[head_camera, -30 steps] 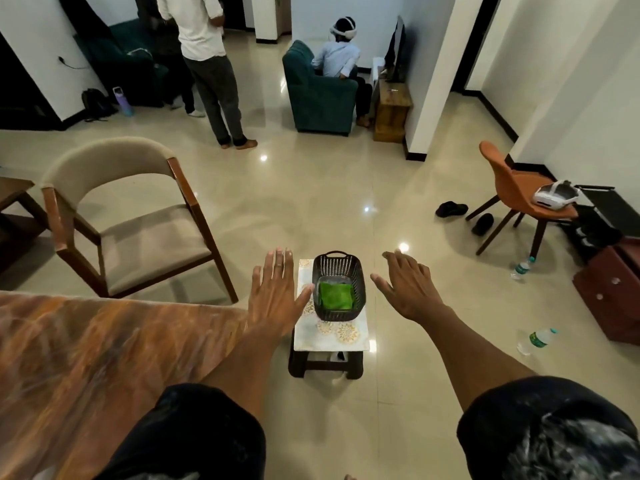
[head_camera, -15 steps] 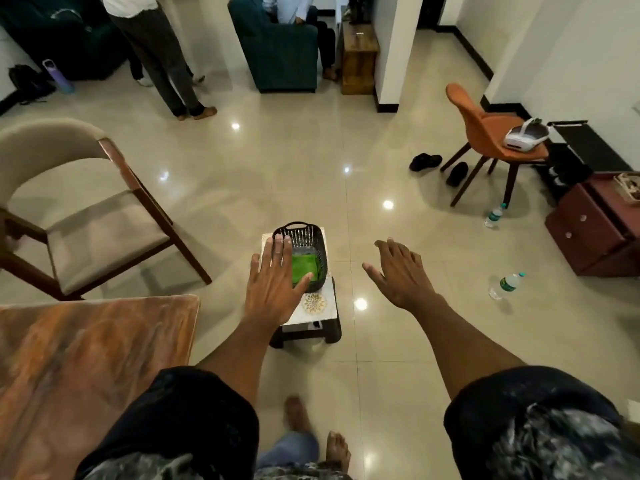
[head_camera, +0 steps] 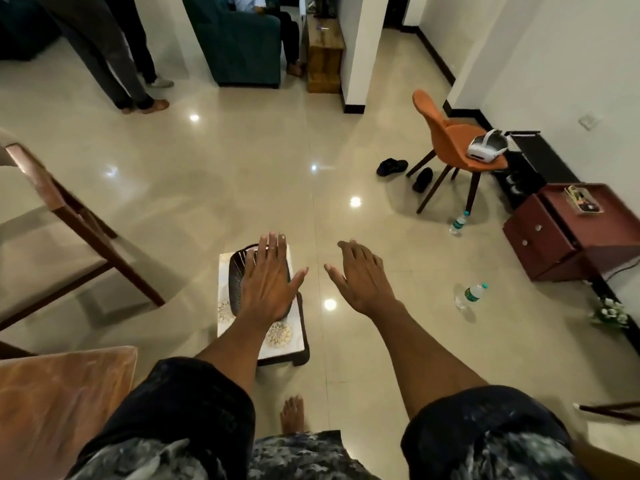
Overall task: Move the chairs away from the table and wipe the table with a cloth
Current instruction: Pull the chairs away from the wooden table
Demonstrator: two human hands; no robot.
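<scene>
A corner of the brown marbled table (head_camera: 52,403) shows at the lower left. A wooden chair with a beige seat (head_camera: 41,244) stands away from it at the left edge. On a low patterned stool (head_camera: 280,341) sits a black basket (head_camera: 237,271). My left hand (head_camera: 266,282) hovers flat over the basket with straight fingers and hides the green cloth inside. My right hand (head_camera: 363,275) is held out beside it, fingers relaxed, holding nothing, above the bare floor.
An orange chair (head_camera: 446,140) with a white headset stands at the right, with shoes (head_camera: 391,166) and two water bottles (head_camera: 471,294) on the floor nearby. A maroon drawer unit (head_camera: 554,233) lines the right wall. People stand and sit at the back by a green armchair (head_camera: 242,43).
I have stepped closer to the stool and the view has tilted down. My left hand has slid over the basket and now covers the green cloth. The table has dropped further to the lower left.
</scene>
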